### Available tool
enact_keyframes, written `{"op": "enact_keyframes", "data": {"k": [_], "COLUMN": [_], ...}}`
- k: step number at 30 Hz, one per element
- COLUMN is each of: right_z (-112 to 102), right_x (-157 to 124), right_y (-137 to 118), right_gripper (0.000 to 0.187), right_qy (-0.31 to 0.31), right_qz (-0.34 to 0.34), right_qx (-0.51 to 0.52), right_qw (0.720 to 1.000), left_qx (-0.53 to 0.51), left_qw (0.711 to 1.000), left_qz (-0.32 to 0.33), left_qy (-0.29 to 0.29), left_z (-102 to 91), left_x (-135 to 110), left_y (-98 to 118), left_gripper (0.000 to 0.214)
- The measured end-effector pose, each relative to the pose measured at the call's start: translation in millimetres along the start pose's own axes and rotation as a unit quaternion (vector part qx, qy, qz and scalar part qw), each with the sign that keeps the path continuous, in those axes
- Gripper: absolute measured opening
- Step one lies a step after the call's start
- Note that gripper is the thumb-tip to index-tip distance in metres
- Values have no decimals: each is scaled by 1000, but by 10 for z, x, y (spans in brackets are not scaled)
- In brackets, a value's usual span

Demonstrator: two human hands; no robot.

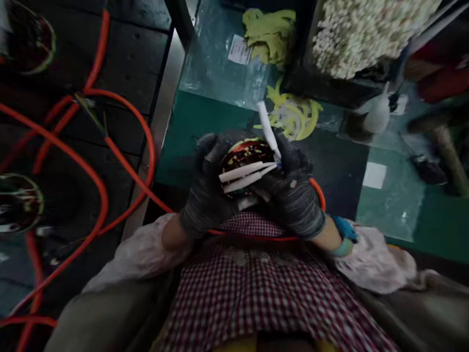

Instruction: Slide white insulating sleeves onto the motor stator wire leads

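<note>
In the head view, a round motor stator [246, 151] with dark red, copper-like windings sits upright between my two grey-gloved hands, close to my checked apron. My left hand [208, 186] is wrapped around its left side. On the right side, my right hand [295, 188] is closed where several white sleeved lead wires [242, 172] come together. One white sleeve [268, 128] points up and away from the stator, while others lie across its face. The fingertips of my right hand are partly hidden and blurred.
Yellow curled strips [296, 117] and yellow sheets [271, 34] lie beyond my hands on the green bench mat [212, 115]. A dark tray [330, 93] holds small white pieces. A hammer [449, 151] lies right. Thick orange cables [98, 195] and other stators [20, 203] are left.
</note>
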State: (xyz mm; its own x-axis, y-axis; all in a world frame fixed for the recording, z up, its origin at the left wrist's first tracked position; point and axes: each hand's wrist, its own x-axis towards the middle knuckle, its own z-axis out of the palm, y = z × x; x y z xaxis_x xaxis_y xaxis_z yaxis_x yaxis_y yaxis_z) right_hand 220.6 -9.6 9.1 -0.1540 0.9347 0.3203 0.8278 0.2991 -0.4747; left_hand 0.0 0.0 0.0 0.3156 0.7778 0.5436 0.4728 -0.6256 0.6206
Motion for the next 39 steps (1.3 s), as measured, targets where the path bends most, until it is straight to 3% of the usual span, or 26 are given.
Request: {"op": "enact_keyframes", "data": {"k": [4,10,16,21,27,33,36,39], "right_z": [-181,-312,-344,-264,-188,-225,-195,-172], "right_x": [-3,169,285,172,77,129,103,40], "right_y": [312,671,810,838,901,824,791,775], "right_gripper": [51,39,32,35,37,44,45,57], "right_qy": [-26,-93,-154,-109,-38,-63,-47,-37], "right_qz": [-111,-135,-189,-160,-188,-193,-209,-199], "right_qx": [41,56,75,100,97,68,61,36], "right_qw": [993,985,967,976,977,977,975,979], "left_qx": [21,48,29,18,19,18,29,39], "left_qw": [999,995,991,990,987,988,989,990], "left_qz": [-30,-45,-41,-42,-68,-63,-69,-53], "left_qy": [-15,-70,-125,-136,-144,-141,-126,-121], "left_z": [46,42,-7,-8,-34,-13,17,42], "left_x": [130,338,410,435,483,462,420,382], "left_y": [20,103,85,87,121,117,134,159], "left_gripper": [85,81,87,86,85,84,86,84]}}
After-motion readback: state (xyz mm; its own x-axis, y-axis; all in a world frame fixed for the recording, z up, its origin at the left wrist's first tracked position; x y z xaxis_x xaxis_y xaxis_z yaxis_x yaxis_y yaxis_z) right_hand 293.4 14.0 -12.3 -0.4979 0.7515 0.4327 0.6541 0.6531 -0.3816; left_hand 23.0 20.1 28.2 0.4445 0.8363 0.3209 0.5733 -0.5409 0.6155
